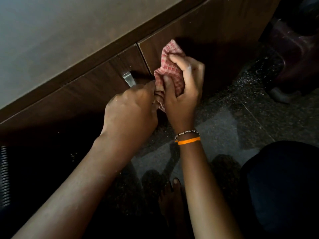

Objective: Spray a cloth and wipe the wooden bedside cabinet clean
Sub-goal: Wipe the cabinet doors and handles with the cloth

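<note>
We hold the red-and-white checked cloth (170, 73) bunched in front of the wooden bedside cabinet (207, 31), just at the vertical seam where two of its front panels meet. Our right hand (183, 94) grasps the wad, fingers curled over the top of it and thumb pressed into its face; whether the cloth actually touches the wood behind it we cannot tell. Our left hand (131, 107) comes in from the lower left and pinches the cloth's bottom corner, its fingertips meeting the right thumb. Just left of the cloth a metal handle (128, 79) juts from the left panel, near our left knuckles. Above the panels the cabinet's top edge runs as a long diagonal from lower left to upper right, with the pale top surface (60, 31) beyond it. The right panel stretches away in shadow toward a dark reddish plastic stool (296, 54) at the upper right. Below our hands lies speckled dark stone floor (250, 114), crossed by a tile joint, with our bare foot (170, 195) under the right forearm, which wears an orange thread (189, 140) and a beaded bracelet (187, 132).
</note>
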Action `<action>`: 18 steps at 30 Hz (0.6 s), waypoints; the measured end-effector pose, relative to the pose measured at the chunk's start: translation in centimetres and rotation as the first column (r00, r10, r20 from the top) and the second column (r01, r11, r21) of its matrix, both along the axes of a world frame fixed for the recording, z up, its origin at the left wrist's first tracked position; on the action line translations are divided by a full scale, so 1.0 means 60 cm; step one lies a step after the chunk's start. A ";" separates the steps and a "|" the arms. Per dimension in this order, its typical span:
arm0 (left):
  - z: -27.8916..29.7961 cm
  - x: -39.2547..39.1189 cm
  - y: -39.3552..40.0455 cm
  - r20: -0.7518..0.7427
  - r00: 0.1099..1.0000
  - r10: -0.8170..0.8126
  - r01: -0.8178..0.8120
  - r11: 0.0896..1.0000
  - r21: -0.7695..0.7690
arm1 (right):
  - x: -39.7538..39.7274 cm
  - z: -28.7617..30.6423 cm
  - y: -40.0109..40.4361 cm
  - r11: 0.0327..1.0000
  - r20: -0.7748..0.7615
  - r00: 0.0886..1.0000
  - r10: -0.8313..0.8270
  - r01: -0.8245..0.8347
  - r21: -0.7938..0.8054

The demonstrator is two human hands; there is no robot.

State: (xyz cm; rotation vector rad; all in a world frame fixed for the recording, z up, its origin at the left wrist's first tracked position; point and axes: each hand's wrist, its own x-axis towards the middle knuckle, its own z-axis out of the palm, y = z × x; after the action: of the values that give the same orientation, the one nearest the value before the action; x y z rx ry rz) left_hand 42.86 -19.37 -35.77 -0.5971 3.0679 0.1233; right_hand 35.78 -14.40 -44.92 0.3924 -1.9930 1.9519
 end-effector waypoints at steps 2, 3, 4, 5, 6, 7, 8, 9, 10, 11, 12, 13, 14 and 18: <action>0.003 0.002 -0.008 0.029 0.999 0.035 -0.035 0.999 -0.014 | -0.008 0.002 0.001 0.994 -0.063 0.998 -0.025 0.032 0.106; 0.005 0.002 -0.011 0.051 0.998 0.049 -0.048 0.999 -0.020 | -0.012 0.003 0.001 0.991 -0.075 0.996 -0.042 0.051 0.122; 0.008 0.002 -0.014 0.063 0.996 0.060 -0.059 0.998 -0.021 | -0.012 0.007 -0.001 0.991 -0.075 0.995 -0.060 0.069 0.119; 0.012 0.001 -0.015 0.069 0.995 0.071 -0.070 0.997 -0.017 | -0.010 0.011 -0.004 0.991 -0.071 0.995 -0.076 0.084 0.107; 0.016 0.000 -0.016 0.071 0.994 0.079 -0.078 0.997 -0.015 | -0.006 0.013 -0.009 0.990 -0.065 0.993 -0.096 0.102 0.099; 0.019 -0.002 -0.017 0.069 0.994 0.087 -0.086 0.996 -0.016 | -0.002 0.011 -0.014 0.989 -0.058 0.992 -0.114 0.119 0.093; 0.021 -0.005 -0.018 0.070 0.993 0.093 -0.092 0.996 -0.021 | 0.001 0.006 -0.017 0.989 -0.052 0.991 -0.122 0.126 0.079; 0.023 -0.007 -0.018 0.073 0.993 0.093 -0.091 0.995 -0.028 | 0.002 -0.002 -0.018 0.991 -0.048 0.991 -0.123 0.125 0.050; 0.025 -0.008 -0.018 0.074 0.993 0.088 -0.085 0.996 -0.035 | 0.000 -0.011 -0.018 0.993 -0.048 0.992 -0.118 0.119 0.010; 0.025 -0.009 -0.018 0.074 0.994 0.079 -0.076 0.996 -0.038 | -0.002 -0.021 -0.018 0.993 -0.049 0.992 -0.114 0.112 -0.030; 0.026 -0.011 -0.017 0.074 0.995 0.066 -0.063 0.997 -0.038 | -0.003 -0.030 -0.018 0.992 -0.046 0.992 -0.115 0.112 -0.060; 0.025 -0.012 -0.016 0.072 0.996 0.053 -0.051 0.998 -0.033 | -0.003 -0.038 -0.020 0.991 -0.040 0.993 -0.115 0.112 -0.079; 0.024 -0.012 -0.016 0.066 0.997 0.044 -0.043 0.999 -0.028 | -0.001 -0.046 -0.023 0.989 -0.026 0.993 -0.115 0.112 -0.094; 0.013 -0.012 -0.009 0.007 1.000 -0.010 0.011 1.000 -0.025 | -0.003 -0.105 -0.026 0.993 0.188 0.978 -0.089 0.101 -0.058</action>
State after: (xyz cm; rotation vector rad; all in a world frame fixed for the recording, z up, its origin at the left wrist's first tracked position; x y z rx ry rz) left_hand 42.16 -19.92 -34.99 -0.5811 3.0700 0.0828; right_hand 35.58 -15.97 -51.24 0.0991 -2.0086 2.0543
